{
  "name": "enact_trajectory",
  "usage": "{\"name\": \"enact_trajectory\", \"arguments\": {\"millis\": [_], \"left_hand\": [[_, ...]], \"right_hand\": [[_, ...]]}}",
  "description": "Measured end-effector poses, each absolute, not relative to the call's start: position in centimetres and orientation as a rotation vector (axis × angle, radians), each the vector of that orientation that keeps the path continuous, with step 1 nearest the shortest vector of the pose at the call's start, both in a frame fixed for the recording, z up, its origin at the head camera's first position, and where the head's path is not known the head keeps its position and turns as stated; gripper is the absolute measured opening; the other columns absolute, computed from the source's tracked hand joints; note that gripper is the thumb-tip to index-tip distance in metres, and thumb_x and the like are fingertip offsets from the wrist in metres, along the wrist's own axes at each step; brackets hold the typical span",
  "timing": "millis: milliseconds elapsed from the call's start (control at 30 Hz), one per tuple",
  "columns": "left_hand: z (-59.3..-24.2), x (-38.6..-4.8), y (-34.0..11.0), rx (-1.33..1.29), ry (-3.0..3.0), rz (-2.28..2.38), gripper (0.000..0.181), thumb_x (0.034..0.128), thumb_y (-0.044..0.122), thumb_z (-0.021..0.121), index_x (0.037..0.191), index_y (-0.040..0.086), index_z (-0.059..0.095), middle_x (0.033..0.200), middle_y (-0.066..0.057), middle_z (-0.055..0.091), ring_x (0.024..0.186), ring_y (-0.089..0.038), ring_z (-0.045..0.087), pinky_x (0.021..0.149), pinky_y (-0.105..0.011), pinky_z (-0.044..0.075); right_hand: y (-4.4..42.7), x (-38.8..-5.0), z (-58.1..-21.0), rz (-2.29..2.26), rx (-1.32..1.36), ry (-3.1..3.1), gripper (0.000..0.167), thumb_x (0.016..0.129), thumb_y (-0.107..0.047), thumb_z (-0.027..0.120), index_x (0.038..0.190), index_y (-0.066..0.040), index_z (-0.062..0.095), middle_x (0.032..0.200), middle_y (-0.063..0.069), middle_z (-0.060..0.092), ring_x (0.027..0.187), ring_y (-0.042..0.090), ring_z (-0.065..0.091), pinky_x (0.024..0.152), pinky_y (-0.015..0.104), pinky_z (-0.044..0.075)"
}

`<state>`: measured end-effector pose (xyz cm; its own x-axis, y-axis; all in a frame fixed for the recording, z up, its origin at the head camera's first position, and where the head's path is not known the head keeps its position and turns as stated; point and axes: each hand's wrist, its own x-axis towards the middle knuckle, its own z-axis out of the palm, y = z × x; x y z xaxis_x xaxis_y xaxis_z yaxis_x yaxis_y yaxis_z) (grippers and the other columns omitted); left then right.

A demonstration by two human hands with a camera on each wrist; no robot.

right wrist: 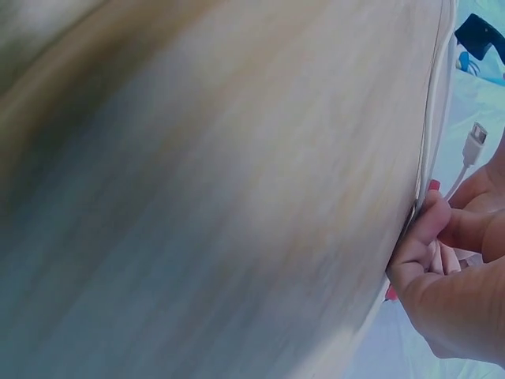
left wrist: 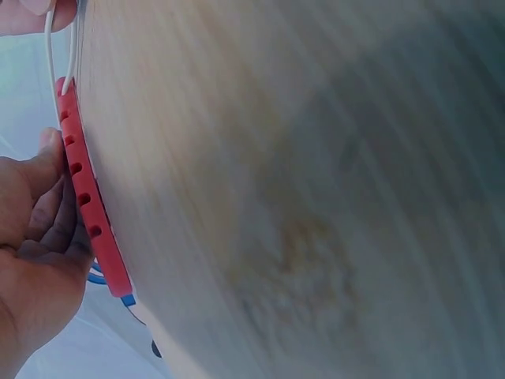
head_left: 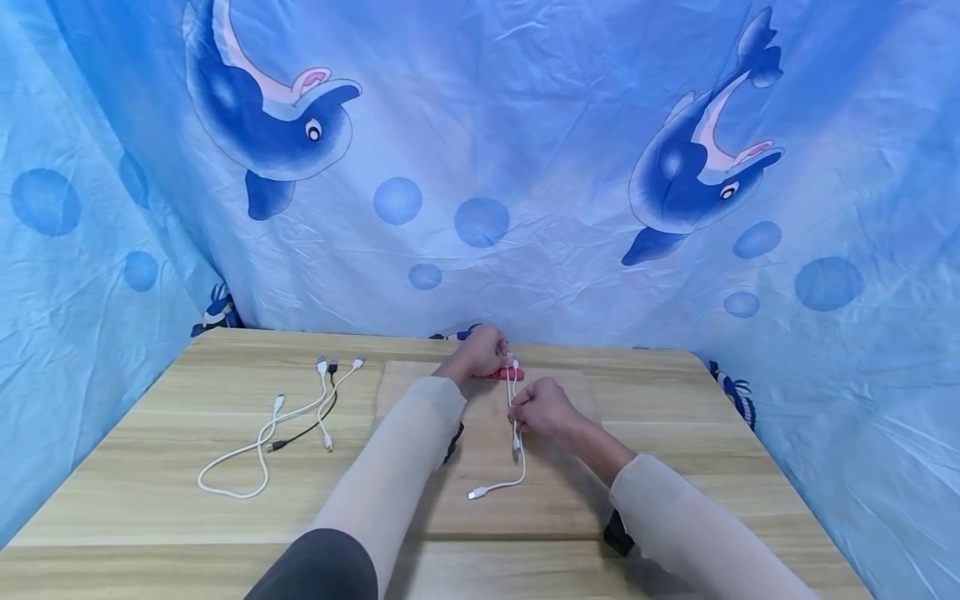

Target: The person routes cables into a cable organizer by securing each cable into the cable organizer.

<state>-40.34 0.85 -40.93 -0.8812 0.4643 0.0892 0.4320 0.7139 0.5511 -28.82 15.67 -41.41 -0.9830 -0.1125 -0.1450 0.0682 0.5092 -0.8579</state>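
Note:
On a wooden board [head_left: 450,517], a red notched cable holder [left wrist: 93,212] lies by my left hand [head_left: 486,348]. One white strand enters the notch at its end. A second strand of white USB cable [head_left: 507,385] runs along the holder's edge to my left thumb, where the fingertips appear to pinch it; the exact contact is partly hidden. Nearer me, my right hand [head_left: 546,406] pinches the white strands between thumb and forefinger. A plug [right wrist: 476,142] sticks out beside that hand. Below it a white tail ends in a USB plug [head_left: 477,493] on the board.
To the left on the table [head_left: 150,450] lie several loose cables: a long white cable [head_left: 234,493], a shorter white cable [head_left: 341,382] and a black cable [head_left: 303,432]. A blue curtain [head_left: 555,275] with printed dolphins hangs behind the table and along its sides.

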Motion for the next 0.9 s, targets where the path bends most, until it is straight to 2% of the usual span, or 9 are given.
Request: {"name": "enact_trajectory", "arguments": {"millis": [300, 567, 767, 900], "left_hand": [[-40.5, -40.1, 1.1, 0.687, 2.862, 0.888, 0.026, 0.0961, 0.011, 0.07, 0.071, 0.008, 0.063, 0.066, 0.0, 0.051, 0.065, -0.015, 0.044, 0.063, -0.026, 0.038], [-40.5, -40.1, 1.1, 0.645, 2.831, 0.899, 0.013, 0.0961, 0.011, 0.07, 0.083, 0.009, 0.071, 0.08, -0.002, 0.063, 0.074, -0.017, 0.053, 0.066, -0.026, 0.043], [-40.6, -40.6, 0.9, 0.647, 2.797, 0.935, 0.02, 0.0965, 0.011, 0.071, 0.077, 0.008, 0.066, 0.068, 0.001, 0.051, 0.066, -0.014, 0.046, 0.062, -0.025, 0.04], [-40.3, -40.5, 0.7, 0.627, 2.769, 0.944, 0.018, 0.0967, 0.012, 0.071, 0.079, 0.008, 0.069, 0.071, 0.001, 0.056, 0.069, -0.014, 0.051, 0.064, -0.025, 0.043]], "right_hand": [[16.0, -29.2, -41.5, -1.485, 0.004, 2.509, 0.008, 0.093, 0.009, 0.065, 0.089, 0.009, 0.072, 0.074, 0.011, 0.072, 0.061, 0.009, 0.064, 0.059, 0.021, 0.055], [16.4, -29.4, -41.6, -1.48, -0.01, 2.487, 0.012, 0.092, 0.012, 0.06, 0.089, 0.009, 0.072, 0.075, 0.011, 0.072, 0.063, 0.01, 0.065, 0.061, 0.022, 0.056], [16.6, -29.4, -41.4, -1.564, 0.032, 2.366, 0.008, 0.093, 0.011, 0.062, 0.094, 0.01, 0.07, 0.078, 0.012, 0.071, 0.06, 0.011, 0.065, 0.064, 0.025, 0.059], [16.9, -29.3, -41.4, -1.685, 0.097, 2.208, 0.007, 0.093, 0.011, 0.064, 0.099, 0.012, 0.067, 0.08, 0.013, 0.07, 0.062, 0.013, 0.065, 0.067, 0.026, 0.06]]}}
